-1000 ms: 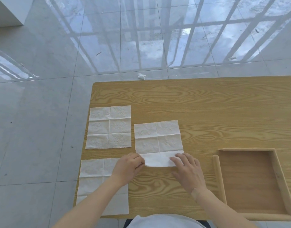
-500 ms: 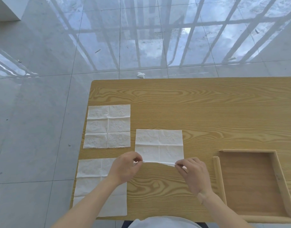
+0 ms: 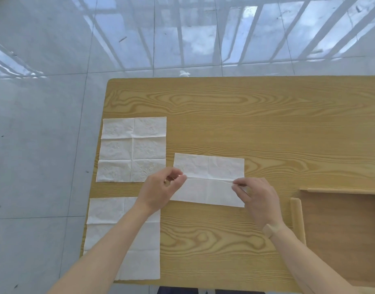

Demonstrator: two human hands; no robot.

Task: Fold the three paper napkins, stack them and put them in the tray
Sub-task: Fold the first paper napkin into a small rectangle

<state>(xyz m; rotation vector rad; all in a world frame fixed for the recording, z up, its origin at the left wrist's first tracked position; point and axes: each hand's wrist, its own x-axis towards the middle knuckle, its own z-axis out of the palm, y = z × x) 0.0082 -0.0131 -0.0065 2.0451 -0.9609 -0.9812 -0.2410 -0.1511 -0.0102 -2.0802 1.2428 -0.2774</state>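
Observation:
Three white paper napkins lie on the wooden table [image 3: 267, 115]. The middle napkin [image 3: 208, 181] is partly folded: its near edge is lifted and carried over towards its far part. My left hand [image 3: 159, 190] pinches that raised edge at the left corner, and my right hand [image 3: 256, 198] pinches it at the right corner. A second napkin [image 3: 132, 148] lies flat and unfolded at the table's left edge. The third napkin [image 3: 123, 236] lies flat at the near left, partly under my left forearm. The wooden tray [image 3: 298, 219] sits at the near right, with nothing in it.
The table's left edge runs just beside the two flat napkins, with glossy grey floor tiles beyond. A small white scrap [image 3: 184, 73] lies on the floor past the table's far edge. Bare wood fills the far half of the table.
Both hands have picked up the middle napkin's near edge and carried it away from me, over the napkin. The other two napkins and the tray have stayed put.

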